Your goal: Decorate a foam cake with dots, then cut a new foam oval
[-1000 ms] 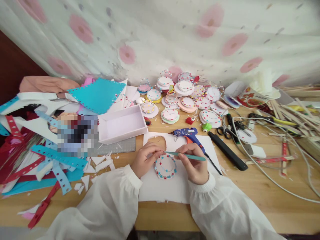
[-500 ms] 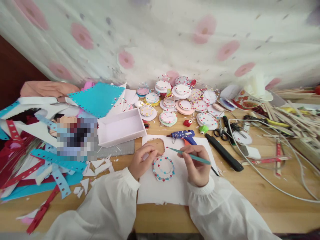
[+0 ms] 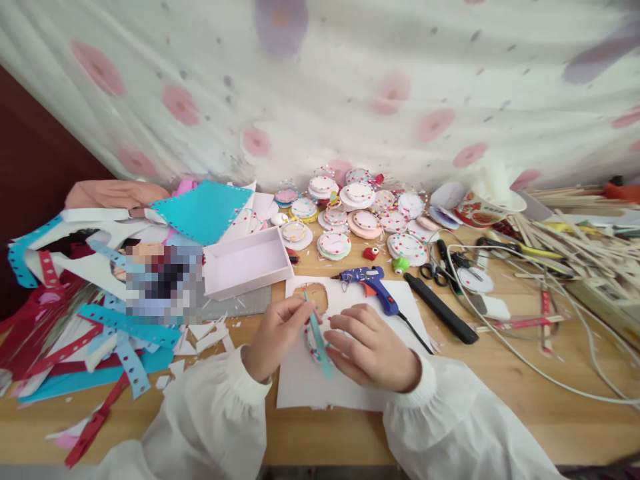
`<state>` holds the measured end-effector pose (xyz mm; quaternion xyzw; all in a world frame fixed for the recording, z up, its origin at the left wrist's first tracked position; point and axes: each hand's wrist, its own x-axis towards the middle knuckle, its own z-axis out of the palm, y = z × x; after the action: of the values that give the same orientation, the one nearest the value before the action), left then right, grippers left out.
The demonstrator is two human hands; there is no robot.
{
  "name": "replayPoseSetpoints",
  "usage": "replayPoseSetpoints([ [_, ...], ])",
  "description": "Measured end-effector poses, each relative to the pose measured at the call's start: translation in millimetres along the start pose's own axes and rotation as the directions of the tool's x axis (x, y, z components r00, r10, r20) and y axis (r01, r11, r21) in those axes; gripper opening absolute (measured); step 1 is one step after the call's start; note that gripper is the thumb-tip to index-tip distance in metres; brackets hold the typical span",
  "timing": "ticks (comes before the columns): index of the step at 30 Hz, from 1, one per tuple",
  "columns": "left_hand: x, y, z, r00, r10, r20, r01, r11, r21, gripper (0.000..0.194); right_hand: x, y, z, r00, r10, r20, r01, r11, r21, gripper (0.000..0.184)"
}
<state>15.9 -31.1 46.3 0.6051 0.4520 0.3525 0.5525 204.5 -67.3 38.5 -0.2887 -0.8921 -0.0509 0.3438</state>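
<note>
Tweezers [image 3: 319,338] – teal, blurred – slant between the hands, above a dotted ring [image 3: 313,348] on white paper [image 3: 300,390]. L hand [image 3: 277,335]: thumb & fingertips drawn in at the upper end; unclear if clamped on it. R hand [image 3: 376,345]: fingers bent, tips at the lower part, grip unclear too. Hands apart but near. Glue gun [image 3: 378,288] w/ cord lies beyond R hand.

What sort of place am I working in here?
Most likely a handicraft workspace, perhaps at home: a blue glue gun lies on the wooden table, punched paper strips are heaped on the left, and small decorated paper rounds cluster towards the back.
</note>
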Motion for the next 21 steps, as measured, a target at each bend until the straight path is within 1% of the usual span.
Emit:
replayPoseSetpoints([
  [2, -1.9, -1.9, -10.3, 1.0, 0.017, -0.021, -0.017, 1.0, 0.026, 0.035, -13.7, -2.8, -3.1, 0.996, 0.061, 0.072, -0.063, 0.998, 0.02, 0.028],
  [4, -3.9, -5.3, -20.1, 0.999, 0.039, -0.026, -0.038, 0.997, 0.065, 0.036, -25.8, -5.4, -1.7, 0.982, 0.098, 0.164, -0.099, 0.995, -0.001, 0.033],
  [6, -5.4, -10.9, -26.7, 0.998, 0.057, -0.011, -0.056, 0.995, 0.081, 0.037, -32.7, -7.2, 4.2, 0.966, 0.129, 0.224, -0.119, 0.991, -0.055, 0.024],
  [7, -5.9, -14.4, -28.4, 0.998, 0.063, 0.001, -0.063, 0.995, 0.072, 0.037, -33.6, -7.8, 8.0, 0.963, 0.14, 0.232, -0.124, 0.989, -0.081, 0.018],
  [8, -6.1, -18.1, -29.1, 0.998, 0.067, 0.014, -0.068, 0.996, 0.054, 0.037, -33.1, -7.9, 11.4, 0.962, 0.148, 0.229, -0.129, 0.987, -0.098, 0.014],
  [10, -5.6, -25.3, -28.1, 0.997, 0.07, 0.045, -0.071, 0.997, 0.016, 0.037, -29.2, -7.0, 15.1, 0.965, 0.153, 0.215, -0.139, 0.987, -0.076, 0.013],
  [12, -3.8, -31.4, -25.8, 0.994, 0.071, 0.077, -0.071, 0.997, -0.01, 0.037, -25.3, -3.6, 13.4, 0.965, 0.16, 0.209, -0.164, 0.987, 0.0, 0.022],
  [13, -2.3, -33.9, -24.6, 0.993, 0.071, 0.091, -0.069, 0.997, -0.021, 0.037, -24.7, -0.8, 11.1, 0.964, 0.182, 0.194, -0.19, 0.981, 0.025, 0.028],
  [14, -0.4, -36.1, -23.5, 0.992, 0.069, 0.105, -0.067, 0.997, -0.032, 0.037, -25.5, 3.0, 8.7, 0.96, 0.23, 0.159, -0.236, 0.971, 0.024, 0.031],
  [15, 1.9, -38.0, -22.5, 0.991, 0.066, 0.118, -0.062, 0.997, -0.042, 0.038, -27.8, 7.8, 6.8, 0.945, 0.31, 0.104, -0.31, 0.951, -0.01, 0.032],
  [16, 4.5, -39.6, -21.6, 0.989, 0.062, 0.131, -0.055, 0.997, -0.052, 0.038, -31.6, 13.4, 5.9, 0.912, 0.41, 0.026, -0.407, 0.91, -0.076, 0.031],
  [17, 7.5, -41.0, -20.7, 0.988, 0.057, 0.145, -0.048, 0.997, -0.06, 0.038, -36.4, 19.7, 6.2, 0.855, 0.514, -0.067, -0.518, 0.841, -0.156, 0.031],
  [18, 10.6, -42.2, -19.7, 0.986, 0.051, 0.162, -0.041, 0.997, -0.068, 0.038, -42.0, 26.1, 8.0, 0.782, 0.604, -0.156, -0.623, 0.746, -0.235, 0.034],
  [19, 13.9, -43.2, -18.6, 0.983, 0.047, 0.18, -0.034, 0.997, -0.075, 0.039, -47.8, 32.3, 11.0, 0.715, 0.662, -0.227, -0.697, 0.648, -0.306, 0.04],
  [20, 17.1, -43.9, -17.4, 0.979, 0.047, 0.197, -0.032, 0.996, -0.079, 0.039, -53.4, 37.7, 14.8, 0.664, 0.7, -0.261, -0.74, 0.567, -0.361, 0.046],
  [21, 20.1, -44.3, -16.3, 0.977, 0.051, 0.208, -0.035, 0.996, -0.079, 0.04, -58.3, 42.1, 19.1, 0.629, 0.728, -0.271, -0.762, 0.509, -0.401, 0.049],
])
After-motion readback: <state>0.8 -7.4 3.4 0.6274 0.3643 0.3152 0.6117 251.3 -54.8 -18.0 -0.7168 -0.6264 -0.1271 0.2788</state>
